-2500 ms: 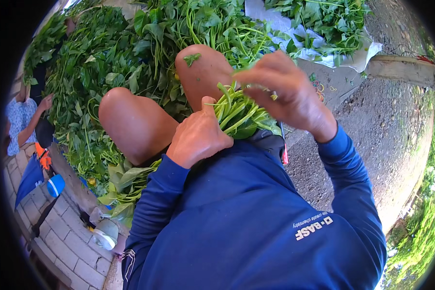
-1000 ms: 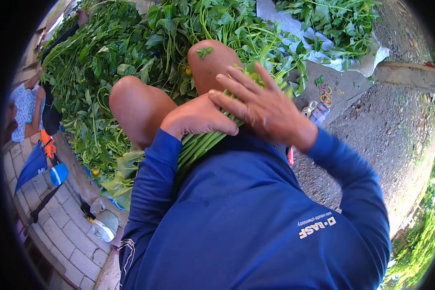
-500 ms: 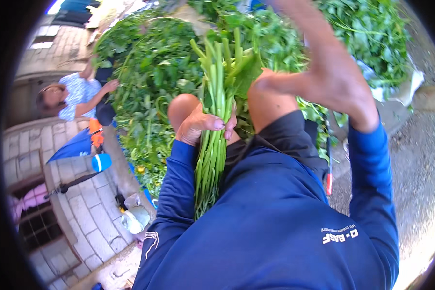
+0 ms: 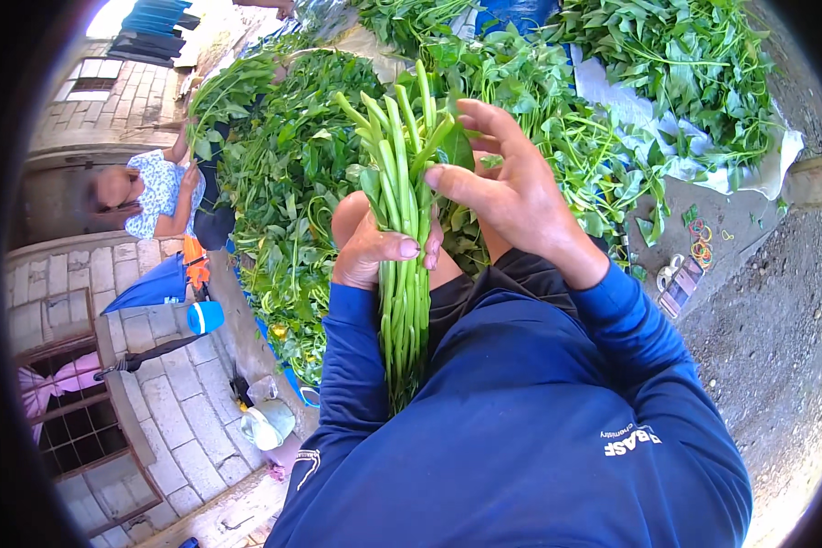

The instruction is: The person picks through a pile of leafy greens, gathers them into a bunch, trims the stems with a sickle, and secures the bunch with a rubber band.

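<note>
Your left hand (image 4: 384,251) is closed around a bunch of green stems (image 4: 400,320), with the thumb lying across the front and the fingertips showing at the other side. The bunch is located before your belly, above your lap. Its thick ends point away from you, spread slightly apart, and its thinner part runs down beside your left forearm, against the blue shirt (image 4: 521,438).

Your right hand (image 4: 516,187) is at the upper right of the bunch. The thumb and the fingers are well parted and a little curved. The thumb tip is just beside the stems, perhaps touching one of them; this I cannot tell. A green leaf (image 4: 459,148) appears between the thumb and the fingers, but no firm hold on it is visible.

Beyond your knees there lies a large heap of leafy greens (image 4: 283,173). To the right of it, more greens rest on a white sheet (image 4: 626,100). Near this sheet, some coloured rubber bands (image 4: 700,245) are on the ground. At the left, another person (image 4: 163,196) sits near the heap, and a blue container (image 4: 205,317) stands on the block paving (image 4: 187,393).
</note>
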A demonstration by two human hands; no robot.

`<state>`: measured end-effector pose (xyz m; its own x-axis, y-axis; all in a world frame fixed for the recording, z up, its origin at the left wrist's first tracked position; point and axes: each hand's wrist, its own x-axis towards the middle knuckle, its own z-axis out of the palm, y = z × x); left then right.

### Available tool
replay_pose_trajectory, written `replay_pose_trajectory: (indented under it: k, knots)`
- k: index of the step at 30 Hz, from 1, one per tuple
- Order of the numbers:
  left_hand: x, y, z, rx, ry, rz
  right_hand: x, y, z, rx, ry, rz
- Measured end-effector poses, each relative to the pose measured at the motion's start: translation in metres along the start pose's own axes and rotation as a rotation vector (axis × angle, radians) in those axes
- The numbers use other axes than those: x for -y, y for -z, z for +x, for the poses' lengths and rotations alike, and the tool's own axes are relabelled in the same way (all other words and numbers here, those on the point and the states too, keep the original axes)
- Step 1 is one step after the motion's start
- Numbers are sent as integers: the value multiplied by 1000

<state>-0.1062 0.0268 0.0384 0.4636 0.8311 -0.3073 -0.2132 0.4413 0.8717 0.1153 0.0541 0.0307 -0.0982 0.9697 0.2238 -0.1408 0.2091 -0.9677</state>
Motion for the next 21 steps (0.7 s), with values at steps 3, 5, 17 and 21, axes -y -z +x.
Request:
replay_pose_trajectory:
  k: [3, 5, 17, 21]
  knots:
    - [3, -3, -2, -15, -14, 8, 6, -12, 12, -32, -41, -81]
    - [3, -4, -5, -5, 17, 9, -16, -32, 28, 69, -245, 207]
    - [-10, 17, -69, -133, 62, -175, 20, -35, 11, 440, 535, -325]
    - [17, 22, -58, -16, 58, -220, 18, -16, 31, 323, 899, -641]
